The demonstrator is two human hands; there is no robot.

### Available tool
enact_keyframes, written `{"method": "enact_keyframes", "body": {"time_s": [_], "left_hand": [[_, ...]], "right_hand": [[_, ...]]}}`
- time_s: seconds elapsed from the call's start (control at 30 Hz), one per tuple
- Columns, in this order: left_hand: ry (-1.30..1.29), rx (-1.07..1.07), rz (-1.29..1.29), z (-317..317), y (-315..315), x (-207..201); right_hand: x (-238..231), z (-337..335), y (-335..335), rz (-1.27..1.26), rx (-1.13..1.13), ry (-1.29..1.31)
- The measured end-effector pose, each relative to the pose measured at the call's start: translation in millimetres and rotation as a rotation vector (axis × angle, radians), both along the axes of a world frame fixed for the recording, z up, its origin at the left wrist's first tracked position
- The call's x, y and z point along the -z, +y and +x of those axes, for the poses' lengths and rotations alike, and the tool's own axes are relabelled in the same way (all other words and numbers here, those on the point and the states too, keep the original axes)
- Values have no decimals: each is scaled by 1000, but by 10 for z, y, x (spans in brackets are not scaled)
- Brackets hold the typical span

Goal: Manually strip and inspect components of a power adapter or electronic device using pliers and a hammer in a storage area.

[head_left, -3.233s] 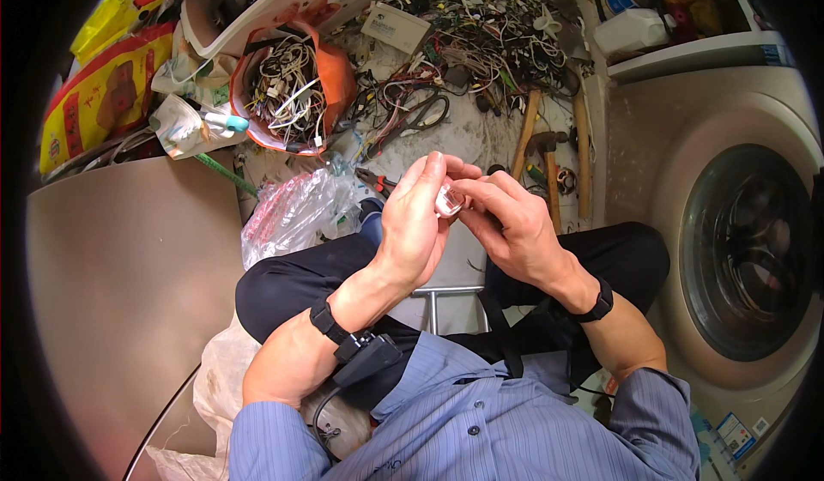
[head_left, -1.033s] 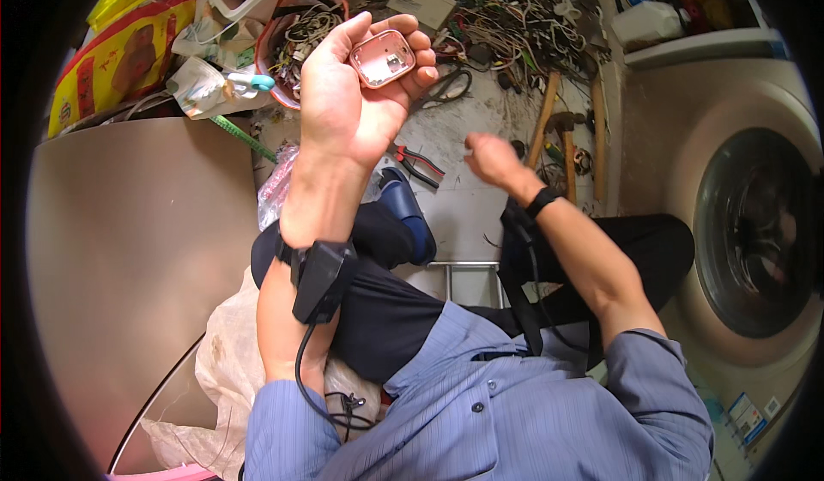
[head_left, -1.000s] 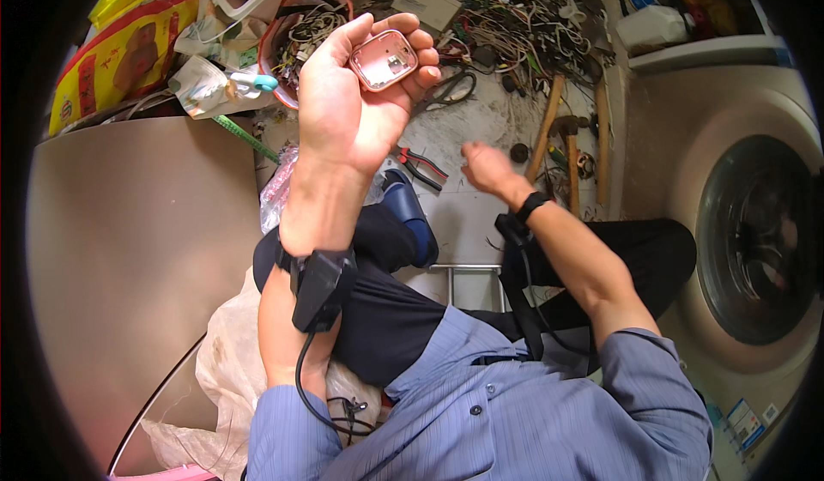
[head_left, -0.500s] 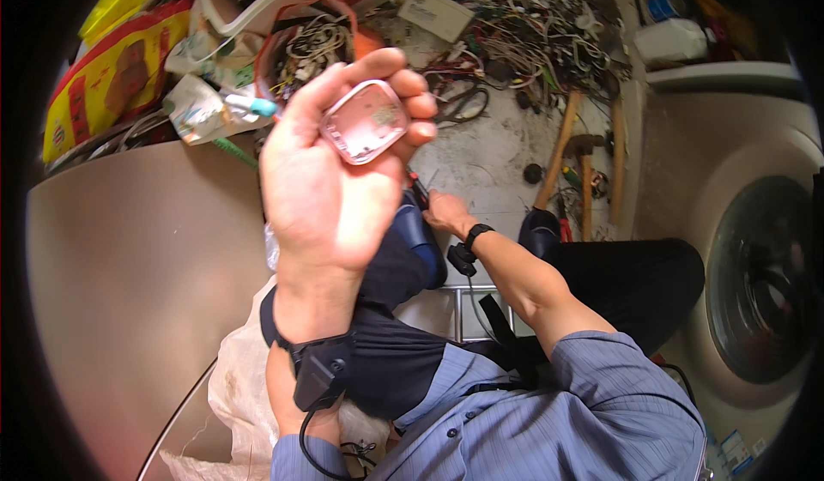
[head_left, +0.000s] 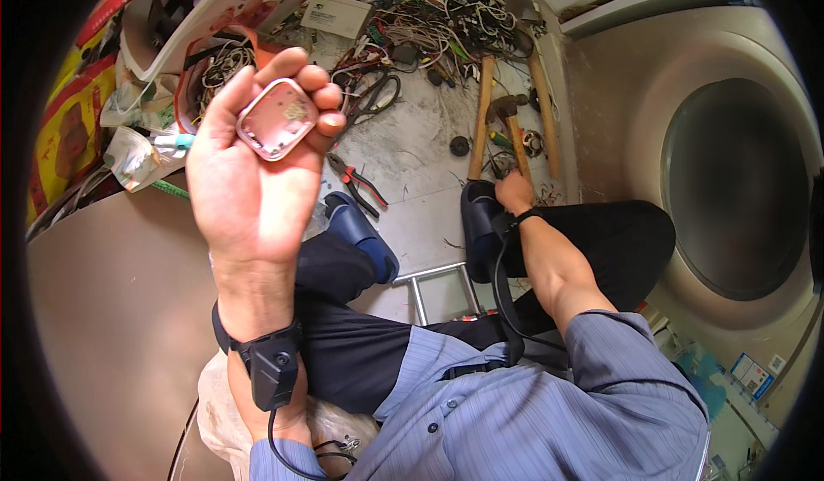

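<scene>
My left hand (head_left: 257, 181) is raised, palm up, its fingers curled around a small clear dish (head_left: 296, 133) with rounded corners. Tiny dark bits and a pale greenish clump lie inside the dish. Low by the right slipper, my right hand (head_left: 515, 192) closes at the lower end of a hammer's (head_left: 515, 134) wooden handle; its fingertips are partly hidden. Pliers (head_left: 359, 182) with red and black handles lie on the floor between the two hands. Black-handled scissors (head_left: 378, 95) rest farther back.
A heap of cables and connectors (head_left: 429, 18) covers the far floor beside a white box (head_left: 336, 15). Wooden handles (head_left: 482, 121) flank the hammer. Curved appliance panels stand left and right, the right one with a round dark door (head_left: 730, 189). A metal frame (head_left: 429, 282) lies between my legs.
My right hand has left the pliers on the floor and moved right to the hammer handle. The view has shifted; my left hand still holds the dish.
</scene>
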State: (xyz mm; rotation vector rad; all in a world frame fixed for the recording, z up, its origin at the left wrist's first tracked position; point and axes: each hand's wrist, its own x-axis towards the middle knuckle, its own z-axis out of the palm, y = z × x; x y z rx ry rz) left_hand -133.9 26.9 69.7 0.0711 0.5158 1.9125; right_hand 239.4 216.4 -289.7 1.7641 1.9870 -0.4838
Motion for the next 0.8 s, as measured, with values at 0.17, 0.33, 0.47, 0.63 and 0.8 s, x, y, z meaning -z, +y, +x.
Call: {"method": "enact_keyframes", "body": {"time_s": [0.17,0.33,0.47,0.63,0.8], "left_hand": [[33,-22,-133,172,126,-51],[-60,-9,-215,333,308,87],[-94,9,-133,284,237,104],[-92,4,-57,232,214,47],[-119,39,38,208,160,-56]], "right_hand": [[70,64,-77,25,-133,122],[86,289,-25,0,-334,194],[-97,72,-29,23,-385,266],[-668,-403,125,-123,-490,331],[-1568,-1040,211,-397,-643,470]]}}
